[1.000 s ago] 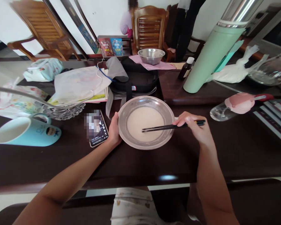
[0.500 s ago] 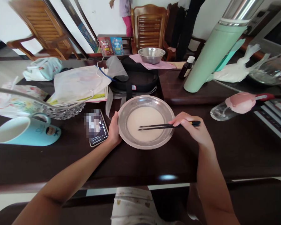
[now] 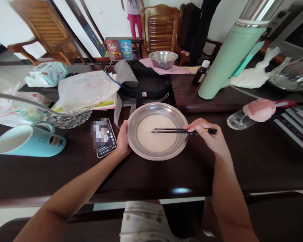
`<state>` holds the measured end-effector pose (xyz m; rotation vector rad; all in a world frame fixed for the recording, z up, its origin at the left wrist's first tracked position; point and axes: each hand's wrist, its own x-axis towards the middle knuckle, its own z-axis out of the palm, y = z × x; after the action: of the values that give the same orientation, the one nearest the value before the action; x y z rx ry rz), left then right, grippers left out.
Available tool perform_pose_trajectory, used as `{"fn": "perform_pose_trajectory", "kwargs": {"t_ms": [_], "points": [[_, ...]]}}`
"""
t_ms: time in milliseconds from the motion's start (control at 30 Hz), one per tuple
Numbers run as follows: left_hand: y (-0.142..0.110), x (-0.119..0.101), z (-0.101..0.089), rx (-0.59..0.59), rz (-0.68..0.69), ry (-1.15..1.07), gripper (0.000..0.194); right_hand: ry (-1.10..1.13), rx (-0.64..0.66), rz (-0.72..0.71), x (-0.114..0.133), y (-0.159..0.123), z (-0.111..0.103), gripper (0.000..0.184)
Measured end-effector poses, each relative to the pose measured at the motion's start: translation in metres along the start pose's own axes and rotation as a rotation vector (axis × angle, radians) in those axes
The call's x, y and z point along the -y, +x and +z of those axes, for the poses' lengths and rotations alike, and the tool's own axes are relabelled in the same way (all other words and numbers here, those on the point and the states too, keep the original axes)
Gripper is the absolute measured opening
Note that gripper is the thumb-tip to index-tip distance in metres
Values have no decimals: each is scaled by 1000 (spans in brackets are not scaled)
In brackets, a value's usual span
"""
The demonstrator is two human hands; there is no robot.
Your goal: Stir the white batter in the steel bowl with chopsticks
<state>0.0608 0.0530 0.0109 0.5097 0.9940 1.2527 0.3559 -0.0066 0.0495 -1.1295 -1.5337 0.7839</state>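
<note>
Over a dark wood table (image 3: 166,178), a steel bowl (image 3: 133,131) of milky liquid (image 3: 156,143) is gripped at L rim by half-curled L hand (image 3: 123,139), & black chopsticks (image 3: 170,130) are held across it by closed R hand (image 3: 204,134), w/ "全球史" printed on blue bkgd book (image 3: 126,49).

The glossy dark-brown wooden bench (image 3: 151,178) is supporting a wide round silvery metal basin (image 3: 158,155), a lit rectangular smartphone (image 3: 108,141) just left of it, a pale-blue handled mug (image 3: 37,143) and a clear pink-lidded bottle (image 3: 259,111).
</note>
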Motion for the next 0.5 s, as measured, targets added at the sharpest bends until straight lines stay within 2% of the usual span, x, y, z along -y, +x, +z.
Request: {"fn": "perform_pose_trajectory", "kwargs": {"t_ms": [67,133,300,400,500], "points": [[1,1,-2,-7,-10,17,41,12,-86,4,-2,-1,-3,37],[2,2,-3,-12,-3,32,42,55,-98,-4,-2,-1,-4,41],[2,2,-3,4,20,23,43,56,70,11,0,-1,-1,37],[1,2,-2,7,9,23,45,11,-7,7,0,0,-1,34],[1,1,-2,-5,-1,21,45,40,-91,6,0,-1,-3,39]]}}
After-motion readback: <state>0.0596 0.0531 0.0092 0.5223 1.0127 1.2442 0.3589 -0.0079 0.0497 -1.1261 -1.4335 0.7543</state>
